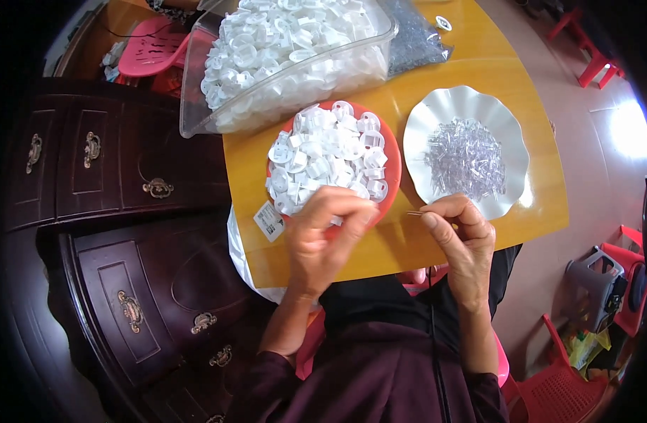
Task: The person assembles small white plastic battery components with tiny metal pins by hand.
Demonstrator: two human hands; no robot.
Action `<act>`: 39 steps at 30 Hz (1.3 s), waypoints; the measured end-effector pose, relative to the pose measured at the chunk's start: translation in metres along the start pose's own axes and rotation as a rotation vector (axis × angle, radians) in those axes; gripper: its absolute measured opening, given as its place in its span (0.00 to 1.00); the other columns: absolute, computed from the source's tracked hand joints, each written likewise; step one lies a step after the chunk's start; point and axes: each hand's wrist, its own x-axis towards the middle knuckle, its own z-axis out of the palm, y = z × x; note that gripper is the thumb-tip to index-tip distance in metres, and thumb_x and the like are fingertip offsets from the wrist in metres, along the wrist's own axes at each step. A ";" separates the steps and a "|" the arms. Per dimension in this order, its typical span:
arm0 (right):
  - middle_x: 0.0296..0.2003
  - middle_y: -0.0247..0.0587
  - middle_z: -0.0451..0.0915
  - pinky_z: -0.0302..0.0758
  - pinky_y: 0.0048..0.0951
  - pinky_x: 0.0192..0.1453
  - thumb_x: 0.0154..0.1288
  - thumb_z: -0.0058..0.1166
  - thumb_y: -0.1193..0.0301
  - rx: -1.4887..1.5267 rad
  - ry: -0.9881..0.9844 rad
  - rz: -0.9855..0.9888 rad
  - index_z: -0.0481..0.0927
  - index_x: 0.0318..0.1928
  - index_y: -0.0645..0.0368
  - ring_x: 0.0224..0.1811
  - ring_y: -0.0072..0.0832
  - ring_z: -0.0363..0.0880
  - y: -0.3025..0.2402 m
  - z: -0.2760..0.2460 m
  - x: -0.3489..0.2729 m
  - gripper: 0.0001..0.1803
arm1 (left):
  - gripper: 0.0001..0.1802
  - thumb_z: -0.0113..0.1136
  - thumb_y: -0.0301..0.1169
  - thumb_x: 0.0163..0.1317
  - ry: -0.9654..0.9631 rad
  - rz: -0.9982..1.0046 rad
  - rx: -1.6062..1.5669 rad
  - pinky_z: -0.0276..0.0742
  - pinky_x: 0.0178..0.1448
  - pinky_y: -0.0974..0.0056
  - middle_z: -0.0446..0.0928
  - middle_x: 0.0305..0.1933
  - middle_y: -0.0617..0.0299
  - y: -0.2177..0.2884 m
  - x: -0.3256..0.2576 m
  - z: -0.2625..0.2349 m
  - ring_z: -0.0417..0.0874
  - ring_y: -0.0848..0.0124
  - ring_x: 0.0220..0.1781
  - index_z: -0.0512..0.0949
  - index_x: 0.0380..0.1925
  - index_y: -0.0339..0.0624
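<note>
My left hand (pixel 325 236) is over the near edge of a red plate (pixel 391 151). Its thumb and forefinger are pinched together, and whatever may be between them is too small or hidden to name. White plastic pieces (pixel 323 155) with round bases are heaped on that plate. To the right, my right hand (pixel 464 240) pinches a thin clear plastic strip (pixel 414 213) between thumb and forefinger, its end pointing toward the left hand. Just beyond the right hand stands a white wavy-rimmed plate (pixel 419 113) holding a pile of small clear plastic strips (pixel 471 158).
A clear plastic bin (pixel 196 106) full of similar white pieces stands at the back of the yellow table (pixel 542 169). Beside it lie a bag of small clear parts (pixel 415 42) and one loose white piece (pixel 443 23). A white label (pixel 270 221) lies left of the red plate. Dark drawers (pixel 126 282) stand left.
</note>
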 end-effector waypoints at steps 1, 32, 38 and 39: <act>0.30 0.26 0.78 0.63 0.15 0.33 0.65 0.63 0.77 0.079 0.050 0.033 0.82 0.37 0.64 0.29 0.11 0.67 0.001 -0.002 0.000 0.04 | 0.05 0.66 0.20 0.59 0.057 0.031 0.174 0.76 0.40 0.69 0.81 0.36 0.61 0.001 0.004 -0.010 0.80 0.74 0.34 0.82 0.35 0.38; 0.43 0.40 0.84 0.78 0.21 0.39 0.62 0.62 0.79 0.113 -0.006 -0.127 0.80 0.40 0.64 0.40 0.21 0.82 -0.011 0.015 -0.003 0.06 | 0.05 0.58 0.25 0.68 -0.057 -0.500 -0.781 0.79 0.58 0.60 0.79 0.54 0.48 0.005 0.000 0.010 0.84 0.65 0.49 0.75 0.41 0.35; 0.45 0.41 0.83 0.79 0.21 0.42 0.66 0.59 0.79 0.215 0.011 -0.055 0.79 0.42 0.64 0.42 0.20 0.82 -0.003 0.005 -0.011 0.05 | 0.06 0.60 0.25 0.68 -0.115 -0.374 -0.710 0.79 0.57 0.61 0.78 0.57 0.44 -0.004 -0.003 0.026 0.83 0.65 0.52 0.76 0.42 0.36; 0.47 0.42 0.83 0.79 0.21 0.44 0.67 0.59 0.79 0.261 0.005 -0.052 0.79 0.42 0.65 0.43 0.20 0.82 -0.002 0.007 -0.012 0.05 | 0.06 0.60 0.25 0.68 -0.125 -0.380 -0.706 0.79 0.57 0.61 0.78 0.57 0.44 -0.006 -0.005 0.027 0.83 0.65 0.52 0.76 0.42 0.36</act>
